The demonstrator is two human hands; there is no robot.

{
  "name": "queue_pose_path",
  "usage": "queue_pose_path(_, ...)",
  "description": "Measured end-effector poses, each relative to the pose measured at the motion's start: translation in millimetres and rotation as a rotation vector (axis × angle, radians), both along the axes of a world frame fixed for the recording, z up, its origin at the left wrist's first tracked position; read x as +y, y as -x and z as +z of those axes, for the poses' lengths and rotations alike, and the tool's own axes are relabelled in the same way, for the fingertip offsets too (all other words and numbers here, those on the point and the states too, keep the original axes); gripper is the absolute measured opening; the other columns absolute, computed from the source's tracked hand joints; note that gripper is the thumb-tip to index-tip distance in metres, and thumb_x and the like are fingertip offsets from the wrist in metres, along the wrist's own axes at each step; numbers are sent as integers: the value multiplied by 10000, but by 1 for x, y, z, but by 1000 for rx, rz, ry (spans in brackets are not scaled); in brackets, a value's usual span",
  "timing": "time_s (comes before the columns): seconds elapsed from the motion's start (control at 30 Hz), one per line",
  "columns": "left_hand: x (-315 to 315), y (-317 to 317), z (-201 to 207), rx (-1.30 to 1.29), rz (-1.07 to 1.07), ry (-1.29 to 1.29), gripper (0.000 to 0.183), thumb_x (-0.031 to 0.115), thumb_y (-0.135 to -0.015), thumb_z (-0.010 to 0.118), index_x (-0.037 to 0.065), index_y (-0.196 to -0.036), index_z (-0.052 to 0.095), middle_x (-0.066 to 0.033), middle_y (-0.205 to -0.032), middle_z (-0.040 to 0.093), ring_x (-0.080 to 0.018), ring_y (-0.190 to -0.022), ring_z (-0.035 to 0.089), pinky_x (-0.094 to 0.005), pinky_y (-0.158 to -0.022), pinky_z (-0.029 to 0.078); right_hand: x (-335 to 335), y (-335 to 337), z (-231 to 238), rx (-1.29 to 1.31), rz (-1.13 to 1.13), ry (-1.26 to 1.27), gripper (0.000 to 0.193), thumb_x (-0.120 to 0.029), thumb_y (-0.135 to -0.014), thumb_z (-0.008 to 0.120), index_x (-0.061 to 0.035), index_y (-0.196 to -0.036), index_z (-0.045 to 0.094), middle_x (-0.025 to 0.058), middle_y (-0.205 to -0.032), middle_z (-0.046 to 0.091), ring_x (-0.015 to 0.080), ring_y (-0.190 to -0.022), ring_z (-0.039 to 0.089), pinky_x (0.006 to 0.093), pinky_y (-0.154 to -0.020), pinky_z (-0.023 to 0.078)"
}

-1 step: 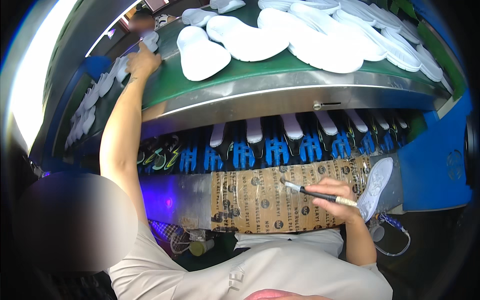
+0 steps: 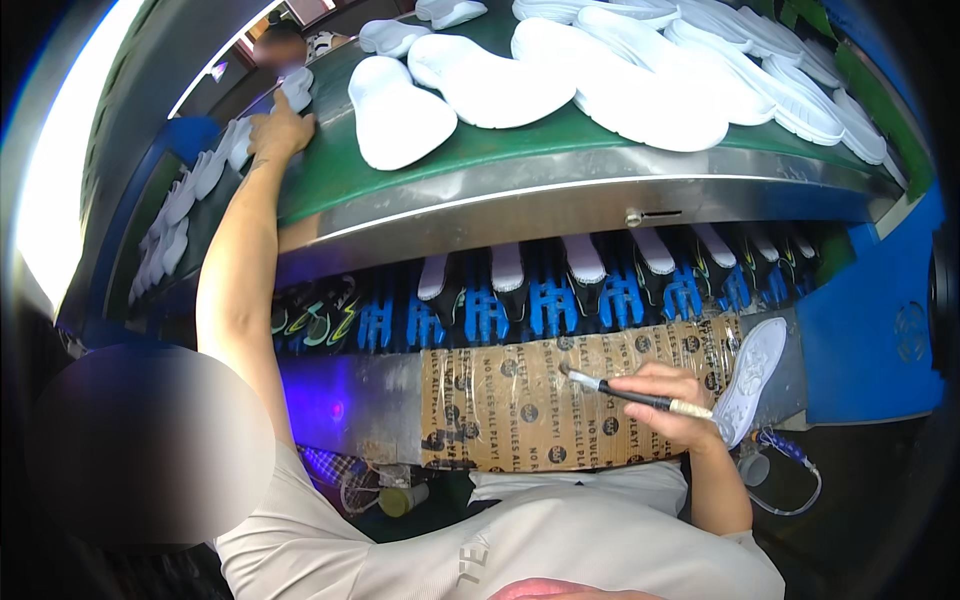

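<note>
My left hand [image 2: 280, 125] is stretched far out to the left end of the green conveyor belt [image 2: 520, 140], fingers closed on the near end of a small white shoe sole [image 2: 297, 88]. Several larger white soles [image 2: 400, 112] lie across the belt to its right. My right hand [image 2: 668, 402] rests low at the front and grips a thin dark brush [image 2: 620, 389], bristles pointing left. The brush lies over a ledge wrapped in brown printed paper [image 2: 510, 410]. A white sole [image 2: 752, 378] stands tilted just right of that hand.
Below the belt's metal edge [image 2: 560, 205] runs a row of dark shoe uppers on blue holders [image 2: 550, 300]. More white soles [image 2: 185, 200] line a rack at the left. A purple light [image 2: 335, 408] glows under the ledge. Another person [image 2: 280, 45] stands at the far back left.
</note>
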State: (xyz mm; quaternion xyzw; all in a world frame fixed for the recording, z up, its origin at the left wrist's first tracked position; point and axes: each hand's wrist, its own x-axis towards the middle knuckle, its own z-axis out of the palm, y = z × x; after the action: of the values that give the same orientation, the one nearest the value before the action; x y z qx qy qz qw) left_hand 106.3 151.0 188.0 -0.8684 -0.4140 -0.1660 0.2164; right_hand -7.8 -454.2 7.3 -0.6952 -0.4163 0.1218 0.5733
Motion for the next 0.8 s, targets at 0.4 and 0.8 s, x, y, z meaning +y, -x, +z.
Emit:
queue_pose_path(0.4, 28, 43, -1, -76, -310, 301, 978, 716, -759, 751, -150, -1206, 665, -350, -1146, 713, -448, -1119, 699, -448, -983, 528, 22, 8, -11, 14, 14, 78, 366, -40, -811, 799, -25, -1176, 783, 101, -864, 707, 210, -755, 643, 329, -680, 509)
queue_pose_path(0.8, -127, 289, -53, -1711, -1163, 1649, 508, 281, -920, 614, 45, -1365, 555, -226, -1377, 606, -492, -1300, 553, -743, -1127, 335, 10, 46, -21, 228, -247, -213, 229, -90, -851, 757, -10, -1065, 764, 27, -863, 698, 85, -733, 560, 252, -672, 435)
